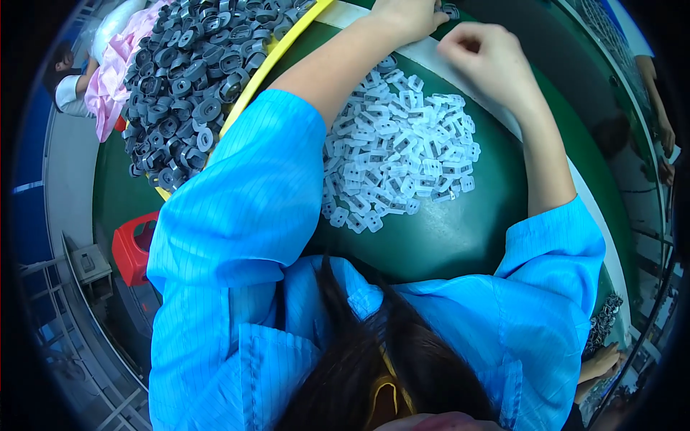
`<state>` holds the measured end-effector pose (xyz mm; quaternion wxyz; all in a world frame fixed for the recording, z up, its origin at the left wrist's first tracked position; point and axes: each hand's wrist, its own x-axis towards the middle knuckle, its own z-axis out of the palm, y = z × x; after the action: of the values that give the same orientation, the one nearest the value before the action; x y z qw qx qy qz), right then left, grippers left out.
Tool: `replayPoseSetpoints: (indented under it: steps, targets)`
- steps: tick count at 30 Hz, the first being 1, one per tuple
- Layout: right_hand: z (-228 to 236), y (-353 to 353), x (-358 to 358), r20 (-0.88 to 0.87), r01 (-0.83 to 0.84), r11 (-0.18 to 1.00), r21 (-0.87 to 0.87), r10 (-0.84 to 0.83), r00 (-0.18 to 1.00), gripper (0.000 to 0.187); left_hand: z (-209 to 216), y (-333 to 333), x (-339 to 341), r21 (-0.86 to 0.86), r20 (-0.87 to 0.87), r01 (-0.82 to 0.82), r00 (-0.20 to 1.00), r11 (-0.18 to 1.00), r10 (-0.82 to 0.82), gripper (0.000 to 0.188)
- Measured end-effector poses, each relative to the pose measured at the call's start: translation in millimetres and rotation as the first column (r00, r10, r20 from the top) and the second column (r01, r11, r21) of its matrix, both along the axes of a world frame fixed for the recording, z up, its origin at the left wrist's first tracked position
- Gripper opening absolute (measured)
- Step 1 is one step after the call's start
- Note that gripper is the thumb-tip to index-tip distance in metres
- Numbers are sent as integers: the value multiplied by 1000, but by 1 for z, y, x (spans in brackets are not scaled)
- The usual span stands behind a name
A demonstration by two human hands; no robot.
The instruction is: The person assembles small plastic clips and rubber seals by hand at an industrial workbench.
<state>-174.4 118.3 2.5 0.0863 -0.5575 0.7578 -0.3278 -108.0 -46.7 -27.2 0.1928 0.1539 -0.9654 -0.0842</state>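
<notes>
At the top edge my left hand [408, 17] is partly cut off by the picture. Its visible fingers are curled, and a small dark grey plastic part [451, 11] lies right by the fingertips; whether they touch it is unclear. My right hand [490, 59] hovers over the white strip of the green work surface, its fingers bent inward and closed, slightly blurred. What it holds, if anything, is hidden. Between my forearms spreads a heap of small translucent white plastic pieces [399, 147], with another dark grey part [387, 65] at its far edge.
Beyond my left arm, a yellow-edged divider [262, 68] borders a big pile of dark grey plastic parts [183, 86]. Pink cloth [122, 65] and a red plastic bin [133, 248] are at the left. Metal pieces [605, 323] and another person's hand [604, 363] show at lower right.
</notes>
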Motion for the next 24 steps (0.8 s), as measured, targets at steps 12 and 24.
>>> replayPoseSetpoints:
  steps: [12, 24]
  targets:
    - [-1, 0, 24, 522, -243, 969, -37, 226, 822, 12, 19, 7, 89, 945, -272, 211, 932, 250, 239, 35]
    - [-6, -10, 21, 224, 60, 935, -351, 21, 974, 19, 6, 28, 102, 849, -376, 288, 918, 444, 124, 34]
